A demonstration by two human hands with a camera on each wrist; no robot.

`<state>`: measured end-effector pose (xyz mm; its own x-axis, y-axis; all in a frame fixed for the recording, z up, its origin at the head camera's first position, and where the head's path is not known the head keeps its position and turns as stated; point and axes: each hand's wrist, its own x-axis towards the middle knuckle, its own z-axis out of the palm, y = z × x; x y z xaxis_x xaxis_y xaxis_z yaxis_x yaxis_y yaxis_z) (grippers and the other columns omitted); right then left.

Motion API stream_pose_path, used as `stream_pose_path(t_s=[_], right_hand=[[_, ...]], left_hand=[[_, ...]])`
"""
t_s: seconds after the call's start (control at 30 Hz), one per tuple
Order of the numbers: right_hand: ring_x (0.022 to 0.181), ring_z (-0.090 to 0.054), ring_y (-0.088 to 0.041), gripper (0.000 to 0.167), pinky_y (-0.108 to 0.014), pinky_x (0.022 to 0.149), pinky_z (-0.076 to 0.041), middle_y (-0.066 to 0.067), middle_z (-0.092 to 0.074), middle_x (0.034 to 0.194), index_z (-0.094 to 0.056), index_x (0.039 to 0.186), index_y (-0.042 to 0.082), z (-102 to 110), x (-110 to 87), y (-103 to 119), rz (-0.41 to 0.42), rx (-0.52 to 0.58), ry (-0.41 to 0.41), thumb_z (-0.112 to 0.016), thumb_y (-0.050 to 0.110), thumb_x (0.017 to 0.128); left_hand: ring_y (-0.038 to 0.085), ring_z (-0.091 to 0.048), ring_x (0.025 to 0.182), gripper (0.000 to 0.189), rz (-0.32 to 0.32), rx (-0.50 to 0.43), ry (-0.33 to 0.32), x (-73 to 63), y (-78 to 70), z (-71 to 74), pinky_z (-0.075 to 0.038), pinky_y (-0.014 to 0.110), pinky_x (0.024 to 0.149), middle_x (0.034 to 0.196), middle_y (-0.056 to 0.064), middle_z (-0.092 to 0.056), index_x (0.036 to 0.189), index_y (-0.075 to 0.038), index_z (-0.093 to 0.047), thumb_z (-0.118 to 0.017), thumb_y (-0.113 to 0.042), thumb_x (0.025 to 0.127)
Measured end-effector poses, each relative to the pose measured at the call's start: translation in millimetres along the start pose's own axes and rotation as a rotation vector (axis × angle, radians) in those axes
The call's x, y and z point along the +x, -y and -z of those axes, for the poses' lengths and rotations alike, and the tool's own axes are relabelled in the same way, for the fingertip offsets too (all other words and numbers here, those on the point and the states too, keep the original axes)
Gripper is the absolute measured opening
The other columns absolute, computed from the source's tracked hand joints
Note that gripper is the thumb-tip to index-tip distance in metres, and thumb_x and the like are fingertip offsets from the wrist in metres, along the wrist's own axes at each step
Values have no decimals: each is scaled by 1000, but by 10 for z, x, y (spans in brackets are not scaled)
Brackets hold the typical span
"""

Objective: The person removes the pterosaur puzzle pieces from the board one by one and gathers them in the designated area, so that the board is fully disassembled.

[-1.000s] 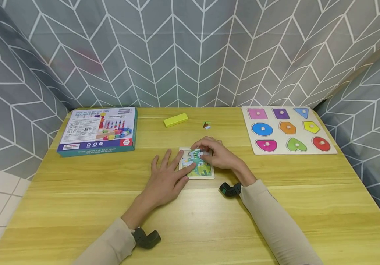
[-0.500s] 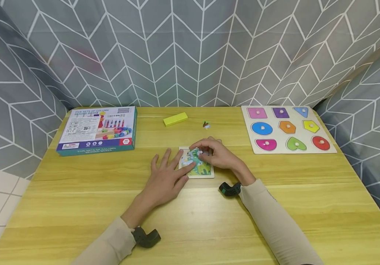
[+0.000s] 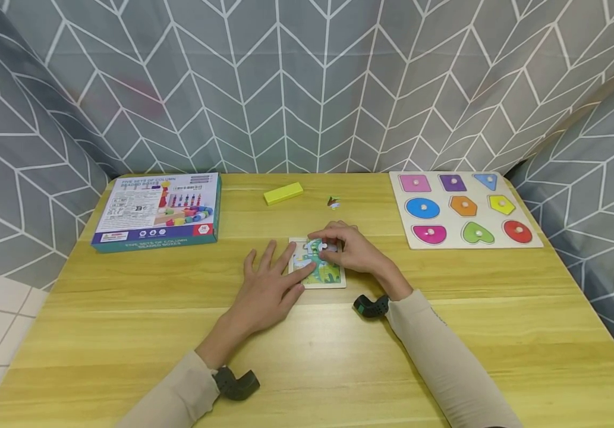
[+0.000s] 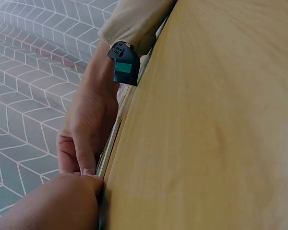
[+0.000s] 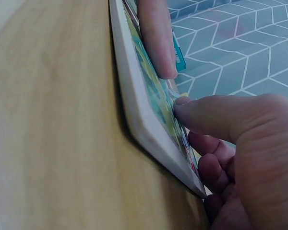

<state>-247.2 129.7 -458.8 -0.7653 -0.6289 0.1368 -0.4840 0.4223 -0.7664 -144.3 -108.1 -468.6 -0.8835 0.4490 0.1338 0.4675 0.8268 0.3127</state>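
A small jigsaw puzzle in a pale frame [image 3: 330, 285], printed with a green dinosaur-like picture, lies mid-table. My left hand [image 3: 269, 292] is spread with straight fingers; its index fingertip rests on the picture and its other fingers lie at the frame's left edge. Over the puzzle's upper right, my right hand [image 3: 353, 248] pinches a light-coloured puzzle piece [image 3: 323, 245] between thumb and curled index finger. In the right wrist view, the right thumb [image 5: 211, 112] comes down close at the picture's surface beside the left index finger [image 5: 157, 40]. The right palm hides part of the frame.
One loose puzzle piece [image 3: 333, 203] lies beyond the puzzle, with a yellow block [image 3: 283, 193] to its left. A boxed bead set [image 3: 157, 211] stands back left. At the back right lies a shape board [image 3: 464, 223] with knobbed pieces. Patterned curtains [image 3: 307, 89] border the table.
The right hand's fingers have shifted slightly over the puzzle's upper part, and the pinched piece has turned so more of it shows. The left hand has stayed in place.
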Motion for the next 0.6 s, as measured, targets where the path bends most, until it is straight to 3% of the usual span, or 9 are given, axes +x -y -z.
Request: stream_pose_path(t_s=[0.6], right_hand=[[84,-49,-18,32,-36,82,-29,-8,-61,105,-73,124,9,-22,6,21,7,2,-17,-74,8,92]], left_hand=[[47,-17,156,44,-1,3,2,-3,-5,9,-12,74,115,169,8,-29,151,-45,-46,-46,-43,106]])
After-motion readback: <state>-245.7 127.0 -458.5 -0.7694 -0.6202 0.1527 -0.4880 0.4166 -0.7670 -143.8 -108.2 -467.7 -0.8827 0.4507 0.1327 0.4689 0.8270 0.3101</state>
